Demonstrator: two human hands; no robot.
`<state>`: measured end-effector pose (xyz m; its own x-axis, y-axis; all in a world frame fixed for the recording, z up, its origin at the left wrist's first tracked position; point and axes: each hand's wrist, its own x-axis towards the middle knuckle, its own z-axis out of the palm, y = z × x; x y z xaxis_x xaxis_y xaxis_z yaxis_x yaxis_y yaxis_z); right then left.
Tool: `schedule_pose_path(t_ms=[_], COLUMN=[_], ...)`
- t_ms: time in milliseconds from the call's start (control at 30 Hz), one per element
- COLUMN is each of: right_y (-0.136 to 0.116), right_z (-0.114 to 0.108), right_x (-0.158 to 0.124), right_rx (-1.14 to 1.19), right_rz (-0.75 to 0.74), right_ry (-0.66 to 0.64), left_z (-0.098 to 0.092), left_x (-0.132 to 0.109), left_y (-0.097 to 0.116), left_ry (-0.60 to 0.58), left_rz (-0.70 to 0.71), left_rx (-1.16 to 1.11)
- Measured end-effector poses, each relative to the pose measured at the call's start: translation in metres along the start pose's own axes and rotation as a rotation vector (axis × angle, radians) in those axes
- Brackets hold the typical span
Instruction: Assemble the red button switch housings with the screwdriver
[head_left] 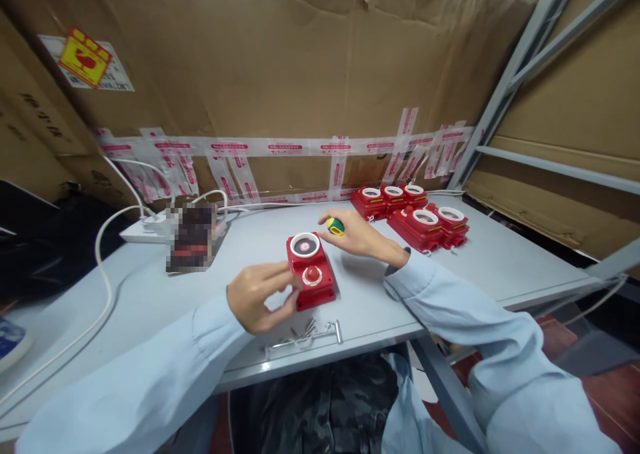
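Note:
A red box [315,293] with a white ring round a dark disc and a red dome lies on the table in front of me. My left hand [263,297] grips it at the left side, fingers along the edge and thumb near the front corner. Just beyond its right side, my right hand [350,233] is closed round a screwdriver with a green and yellow handle [335,226]. The screwdriver's shaft cannot be made out. Between me and the box lie several small screws [310,327] beside a bent metal rod [339,332].
Several similar red boxes [425,231] stand grouped at the back right. A phone-like object [190,237], blurred out, leans by a white power strip [145,229] with cables at the left. A cardboard wall [300,74] closes the back; a metal rack [560,164] stands at the right.

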<state>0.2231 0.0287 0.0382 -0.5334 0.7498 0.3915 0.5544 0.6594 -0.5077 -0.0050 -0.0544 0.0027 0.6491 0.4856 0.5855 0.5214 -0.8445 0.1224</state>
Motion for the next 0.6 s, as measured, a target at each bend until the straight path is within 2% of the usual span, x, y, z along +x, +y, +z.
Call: schedule_pose_path(t_ms=[67, 133, 333, 433, 600], right_y=[0.001, 0.001, -0.002, -0.003, -0.002], right_z=[0.001, 0.003, 0.007, 0.007, 0.003], right_x=[0.0, 0.001, -0.002, -0.005, -0.005], right_rx=[0.071, 0.164, 0.297, 0.318, 0.358], right_rz=[0.034, 0.062, 0.133, 0.185, 0.23], right_ry=[-0.04, -0.063, -0.148, -0.169, -0.119], left_z=[-0.001, 0.001, 0.016, 0.02, 0.018], left_x=[0.005, 0.009, 0.012, 0.013, 0.018], left_y=[-0.009, -0.018, -0.038, -0.041, -0.041], left_ry=[0.132, 0.178, 0.046, 0.026, 0.07], left_rz=[-0.099, -0.193, -0.402, -0.422, -0.358], left_rx=[0.034, 0.048, -0.161, -0.193, -0.174])
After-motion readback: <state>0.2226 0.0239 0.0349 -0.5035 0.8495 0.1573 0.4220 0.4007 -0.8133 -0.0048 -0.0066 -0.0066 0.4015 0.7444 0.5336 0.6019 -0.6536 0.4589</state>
